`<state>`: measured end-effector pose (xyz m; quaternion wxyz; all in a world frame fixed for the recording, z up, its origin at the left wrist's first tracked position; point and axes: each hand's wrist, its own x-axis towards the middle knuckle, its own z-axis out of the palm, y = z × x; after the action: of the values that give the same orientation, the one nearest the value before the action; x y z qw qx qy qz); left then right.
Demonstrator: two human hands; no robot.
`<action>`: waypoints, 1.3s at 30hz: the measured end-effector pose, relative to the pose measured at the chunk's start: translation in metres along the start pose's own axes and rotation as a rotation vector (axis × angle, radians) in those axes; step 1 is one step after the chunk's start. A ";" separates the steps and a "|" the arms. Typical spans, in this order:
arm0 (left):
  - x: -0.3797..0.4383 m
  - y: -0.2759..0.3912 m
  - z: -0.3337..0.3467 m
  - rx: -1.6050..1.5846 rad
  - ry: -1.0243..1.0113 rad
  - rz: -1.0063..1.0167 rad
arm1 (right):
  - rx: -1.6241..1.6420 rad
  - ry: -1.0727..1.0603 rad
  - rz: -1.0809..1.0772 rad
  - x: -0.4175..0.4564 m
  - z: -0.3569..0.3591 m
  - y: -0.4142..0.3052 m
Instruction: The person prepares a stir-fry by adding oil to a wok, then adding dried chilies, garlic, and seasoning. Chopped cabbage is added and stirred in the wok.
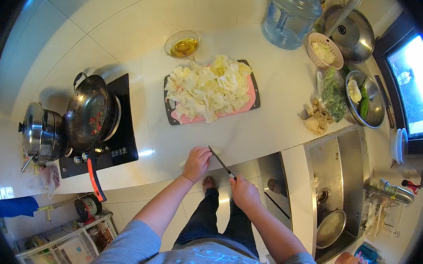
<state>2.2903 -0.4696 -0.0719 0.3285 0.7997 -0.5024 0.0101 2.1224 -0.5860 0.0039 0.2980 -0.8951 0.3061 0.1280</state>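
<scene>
My right hand (244, 193) is closed around the handle of a kitchen knife (221, 162), its blade pointing up and left. My left hand (197, 163) is near the blade tip at the counter's front edge, fingers bent; whether it holds anything I cannot tell. Small pale scraps (215, 151) lie on the counter beside its fingers. Beyond both hands, a heap of torn cabbage leaves (209, 87) covers most of a pink and dark cutting board (257, 94). A glass bowl (182, 44) with yellowish liquid stands behind the board.
At the left, a wok (86, 112) with red bits sits on the black cooktop (128, 141), beside a lidded pot (33, 130). At the right are a bagged green vegetable (332, 94), a steel bowl (377, 106), a pink basket (315, 38), a water jug (291, 20) and the sink (327, 162).
</scene>
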 end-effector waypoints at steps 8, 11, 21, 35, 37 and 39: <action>0.005 0.001 -0.004 -0.098 -0.013 0.005 | 0.104 -0.086 0.095 0.026 0.019 -0.006; 0.003 -0.001 -0.004 -0.100 -0.049 -0.014 | 0.356 -0.084 0.057 0.041 0.046 0.014; 0.003 -0.002 -0.001 -0.133 0.006 -0.057 | 0.067 -0.125 0.103 0.014 0.003 -0.018; 0.002 -0.003 -0.003 -0.172 0.020 -0.095 | 0.249 -0.067 0.069 0.025 0.036 -0.012; 0.002 -0.004 -0.002 -0.162 0.033 -0.076 | 0.122 -0.140 0.107 0.016 0.018 -0.022; 0.002 -0.003 -0.003 -0.159 0.024 -0.078 | 0.103 -0.099 0.107 0.018 0.023 -0.021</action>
<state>2.2948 -0.4691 -0.0706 0.3972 0.7899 -0.4660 -0.0331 2.1488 -0.5668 -0.0125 0.3512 -0.8535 0.3444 0.1722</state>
